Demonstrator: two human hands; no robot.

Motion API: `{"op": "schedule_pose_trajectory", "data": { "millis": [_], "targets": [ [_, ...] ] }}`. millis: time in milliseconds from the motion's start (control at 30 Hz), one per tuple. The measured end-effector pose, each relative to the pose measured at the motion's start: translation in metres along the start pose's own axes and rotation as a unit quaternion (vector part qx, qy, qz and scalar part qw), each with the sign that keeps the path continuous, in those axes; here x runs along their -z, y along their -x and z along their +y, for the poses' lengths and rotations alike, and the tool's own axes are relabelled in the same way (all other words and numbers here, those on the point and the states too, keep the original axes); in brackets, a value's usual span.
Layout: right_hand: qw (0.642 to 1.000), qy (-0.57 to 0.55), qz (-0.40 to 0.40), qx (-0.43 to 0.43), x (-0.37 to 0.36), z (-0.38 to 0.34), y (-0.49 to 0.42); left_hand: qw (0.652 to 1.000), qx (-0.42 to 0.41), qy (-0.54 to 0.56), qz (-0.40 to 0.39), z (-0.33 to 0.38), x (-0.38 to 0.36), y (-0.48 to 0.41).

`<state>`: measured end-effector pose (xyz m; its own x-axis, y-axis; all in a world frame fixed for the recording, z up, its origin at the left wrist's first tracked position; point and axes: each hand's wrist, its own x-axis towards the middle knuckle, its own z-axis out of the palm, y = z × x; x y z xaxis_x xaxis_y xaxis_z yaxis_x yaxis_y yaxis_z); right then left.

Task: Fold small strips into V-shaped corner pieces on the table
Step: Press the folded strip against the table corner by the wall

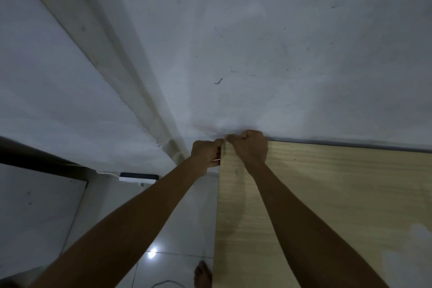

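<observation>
- Both hands, left hand (205,153) beside right hand (251,146), meet at the table's (339,194) far left corner.
- A power strip (139,177) lies on the floor, left of the table.
- A bare foot (203,275) stands by the table's left edge.

A scuffed white wall (257,42) filled most of the view. Below lay glossy pale floor tiles (177,222) mirroring a lamp's glare (152,253), with a white power strip (138,177) beside the wall.

Left hand (205,153) and right hand (251,147) pinching small strip (225,141) (barely visible), table (339,194) corner
</observation>
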<state>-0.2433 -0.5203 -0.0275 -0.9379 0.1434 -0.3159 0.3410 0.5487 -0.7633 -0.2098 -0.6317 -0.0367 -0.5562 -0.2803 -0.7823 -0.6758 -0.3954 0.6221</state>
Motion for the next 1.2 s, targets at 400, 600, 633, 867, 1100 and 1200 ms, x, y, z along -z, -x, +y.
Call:
{"op": "schedule_pose_trajectory", "data": {
  "millis": [400, 600, 633, 867, 1100, 1200],
  "targets": [
    [1.0, 0.014, -0.023, 0.015, 0.0, 0.005, -0.007, 0.993, -0.085, -0.085, 0.018, 0.0, -0.001, 0.004],
    [0.999, 0.019, -0.019, 0.019, 0.003, 0.006, -0.006, 0.997, -0.069, -0.036, -0.02, -0.004, 0.003, 0.014],
    [0.999, 0.023, -0.017, 0.023, 0.003, 0.006, -0.005, 0.997, -0.063, -0.03, -0.02, -0.003, 0.003, 0.015],
    [0.995, 0.068, -0.06, 0.044, 0.017, 0.01, 0.007, 0.977, -0.004, -0.193, -0.087, -0.008, 0.023, 0.032],
    [0.987, 0.103, -0.121, 0.028, 0.043, 0.034, 0.038, 0.962, 0.054, -0.253, -0.087, -0.027, 0.04, 0.053],
    [0.979, 0.134, -0.153, 0.031, 0.057, 0.047, 0.054, 0.95, 0.042, -0.303, -0.059, -0.037, 0.035, 0.075]
  ]
}}
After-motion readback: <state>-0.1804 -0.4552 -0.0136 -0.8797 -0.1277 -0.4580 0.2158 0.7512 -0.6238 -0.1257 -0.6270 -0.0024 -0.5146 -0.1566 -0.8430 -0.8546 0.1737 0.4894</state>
